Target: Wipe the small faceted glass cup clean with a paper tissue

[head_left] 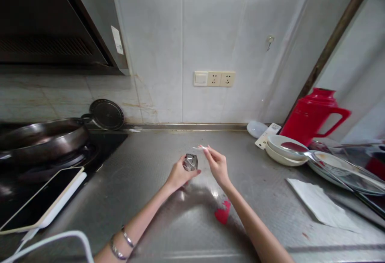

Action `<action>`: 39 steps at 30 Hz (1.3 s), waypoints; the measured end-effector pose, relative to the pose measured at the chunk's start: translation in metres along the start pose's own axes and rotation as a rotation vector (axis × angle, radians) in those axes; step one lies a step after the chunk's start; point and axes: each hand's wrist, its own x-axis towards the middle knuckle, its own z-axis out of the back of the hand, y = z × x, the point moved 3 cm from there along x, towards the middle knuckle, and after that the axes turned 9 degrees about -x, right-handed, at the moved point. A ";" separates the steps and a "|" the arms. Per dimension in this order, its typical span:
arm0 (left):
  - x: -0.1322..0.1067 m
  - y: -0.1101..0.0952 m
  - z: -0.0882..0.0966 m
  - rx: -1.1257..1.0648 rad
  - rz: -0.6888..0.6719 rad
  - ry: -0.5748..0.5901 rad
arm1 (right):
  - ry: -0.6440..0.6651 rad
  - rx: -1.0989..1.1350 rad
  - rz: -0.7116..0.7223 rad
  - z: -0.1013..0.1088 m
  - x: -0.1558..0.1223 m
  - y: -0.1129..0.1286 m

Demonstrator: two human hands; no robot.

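Note:
In the head view my left hand [178,176] is wrapped round a small, dark, see-through container [191,161], just above the steel counter. Thin pale lines show in its top; I cannot make out what they are. To its right, my right hand [217,164] pinches a thin white stick [199,148] between thumb and fingers, its tip pointing left over the container's far edge. The stick and the container look apart. A jagged red piece [223,212] lies on the counter beside my right forearm.
A wide metal pan [45,138] sits on the black stove at left, near a phone on a white power bank [64,199] with a cable. At right are stacked bowls [278,156], a red thermos jug [309,114], plates with utensils and a white paper napkin [321,203].

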 end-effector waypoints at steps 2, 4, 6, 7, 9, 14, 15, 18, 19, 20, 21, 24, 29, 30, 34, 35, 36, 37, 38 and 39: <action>-0.001 -0.001 -0.001 -0.006 -0.001 0.012 | 0.049 -0.021 0.018 -0.004 0.000 -0.002; -0.003 -0.003 -0.002 -0.024 0.007 0.024 | 0.123 -0.022 0.051 -0.008 -0.003 -0.002; -0.003 -0.006 -0.002 -0.049 0.019 0.034 | 0.166 -0.015 0.104 -0.010 -0.005 0.000; -0.002 -0.008 -0.001 -0.063 0.021 0.036 | 0.173 -0.012 0.135 -0.010 -0.006 0.002; 0.000 -0.011 0.002 -0.095 0.004 0.028 | 0.170 -0.009 0.195 -0.008 -0.007 0.006; 0.005 -0.010 0.008 -0.135 0.008 -0.001 | 0.229 -0.021 0.269 -0.004 -0.009 0.016; 0.006 -0.008 0.008 -0.131 0.024 -0.010 | 0.242 -0.020 0.248 -0.004 -0.009 0.016; 0.006 -0.004 0.009 -0.120 0.034 -0.039 | 0.164 -0.017 0.066 -0.003 -0.007 0.009; 0.006 -0.003 0.009 -0.118 0.027 -0.043 | 0.096 -0.020 -0.010 -0.002 -0.006 0.004; 0.005 -0.002 0.008 -0.114 0.017 -0.040 | 0.024 -0.022 -0.079 -0.001 -0.005 0.000; 0.005 -0.002 0.007 -0.107 0.004 -0.030 | -0.041 -0.020 -0.133 -0.001 -0.004 -0.004; 0.001 -0.003 0.003 -0.089 -0.053 0.025 | -0.084 0.039 -0.221 -0.005 -0.002 -0.014; 0.000 -0.001 -0.001 -0.146 -0.126 0.034 | 0.240 0.340 -0.307 -0.021 -0.007 -0.010; 0.001 0.002 -0.001 -0.168 -0.106 0.025 | 0.298 0.381 -0.304 -0.022 -0.008 -0.007; 0.003 0.013 0.001 -0.220 0.013 0.002 | 0.389 0.430 -0.256 -0.025 -0.011 0.003; 0.004 0.014 0.000 -0.226 0.023 -0.001 | 0.393 0.437 -0.260 -0.026 -0.012 0.003; 0.004 0.015 0.000 -0.235 0.027 -0.002 | 0.394 0.445 -0.272 -0.026 -0.012 0.002; 0.004 0.015 0.000 -0.251 0.028 -0.002 | 0.392 0.449 -0.283 -0.027 -0.012 0.000; 0.003 0.014 -0.001 -0.270 0.030 0.003 | 0.385 0.448 -0.292 -0.028 -0.012 -0.002; 0.003 0.013 -0.001 -0.288 0.032 0.015 | 0.377 0.442 -0.297 -0.028 -0.012 -0.003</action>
